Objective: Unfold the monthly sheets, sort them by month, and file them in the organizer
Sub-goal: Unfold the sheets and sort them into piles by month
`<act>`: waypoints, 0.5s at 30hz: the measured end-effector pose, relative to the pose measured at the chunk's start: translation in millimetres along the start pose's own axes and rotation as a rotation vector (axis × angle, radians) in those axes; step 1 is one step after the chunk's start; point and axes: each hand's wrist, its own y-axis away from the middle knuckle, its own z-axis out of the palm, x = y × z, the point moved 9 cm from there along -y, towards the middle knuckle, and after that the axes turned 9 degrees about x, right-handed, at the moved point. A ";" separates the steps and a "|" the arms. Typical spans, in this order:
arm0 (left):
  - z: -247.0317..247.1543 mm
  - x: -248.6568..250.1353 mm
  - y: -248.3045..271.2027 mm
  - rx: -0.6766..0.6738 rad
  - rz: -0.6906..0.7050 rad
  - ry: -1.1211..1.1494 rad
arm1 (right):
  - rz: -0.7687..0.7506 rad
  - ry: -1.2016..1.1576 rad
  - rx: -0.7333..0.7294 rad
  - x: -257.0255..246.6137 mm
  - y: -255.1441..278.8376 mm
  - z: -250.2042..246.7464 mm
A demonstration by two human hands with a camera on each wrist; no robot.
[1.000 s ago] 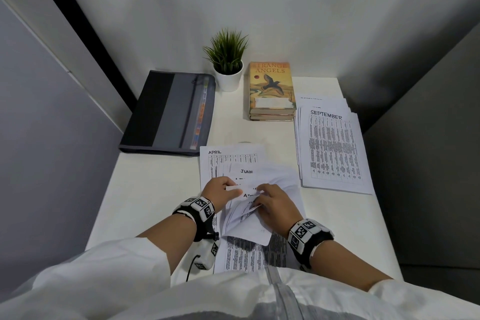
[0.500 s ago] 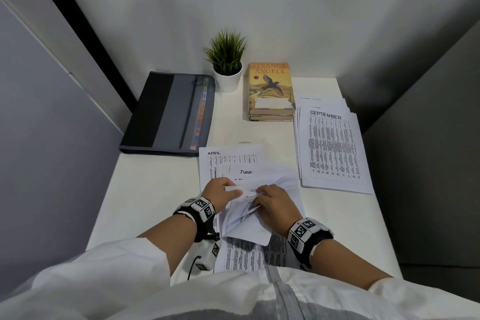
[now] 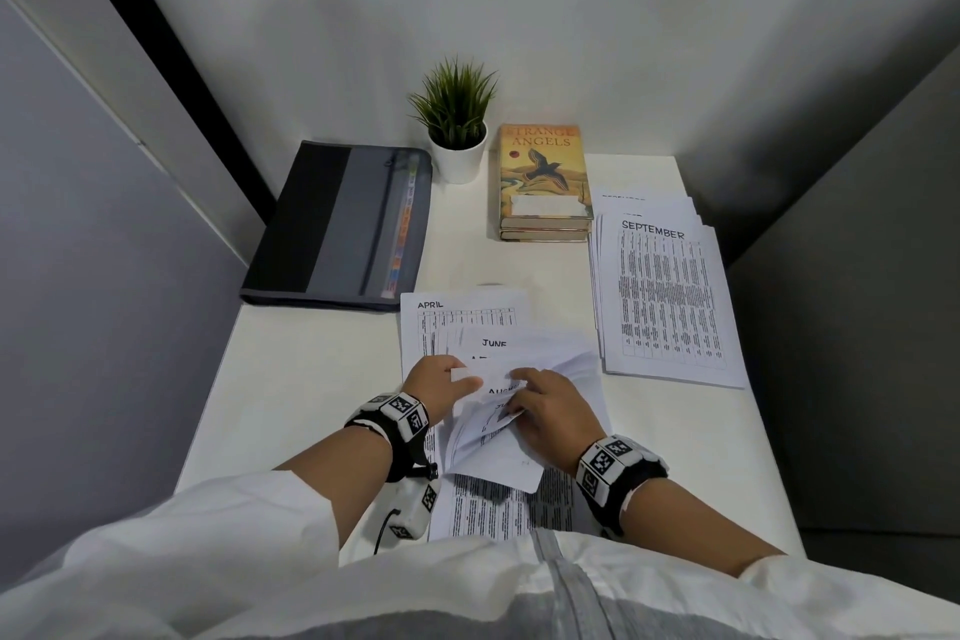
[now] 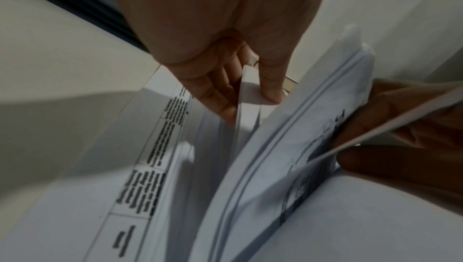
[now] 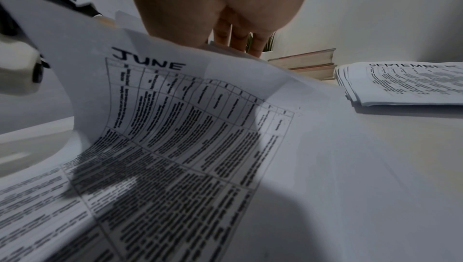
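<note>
A loose pile of monthly sheets (image 3: 467,322) lies mid-table, with the headings APRIL, JUNE and part of AUGUST showing. My left hand (image 3: 460,379) pinches the left edges of some sheets (image 4: 250,90) between thumb and fingers (image 4: 215,94). My right hand (image 3: 519,390) grips a creased sheet (image 3: 493,452) that is lifted off the pile, and its fingers (image 4: 391,143) close on the sheet's edge. The JUNE sheet (image 5: 175,127) curves up under my right wrist. A flat stack topped by SEPTEMBER (image 3: 665,296) lies to the right. The dark organizer (image 3: 337,224) lies closed at the back left.
A potted plant (image 3: 457,125) and two stacked books (image 3: 543,177) stand at the back by the wall. The white table (image 3: 311,379) is narrow, with grey panels on both sides. Bare tabletop lies left of the pile.
Both hands stay at the pile. The sheets between them have shifted slightly, and a heading starting AUG now shows where AP showed before.
</note>
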 end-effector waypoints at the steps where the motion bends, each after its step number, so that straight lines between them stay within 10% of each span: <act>1: 0.3 0.5 1.2 0.003 0.012 0.009 | -0.009 0.005 -0.008 -1.4 -1.1 -0.5; 8: 4.6 20.3 8.7 -0.043 0.229 -0.063 | 0.050 0.044 -0.091 2.6 -4.4 1.7; 15: 5.4 16.9 8.5 -0.090 0.162 -0.106 | -0.039 0.082 -0.366 3.8 -15.2 12.4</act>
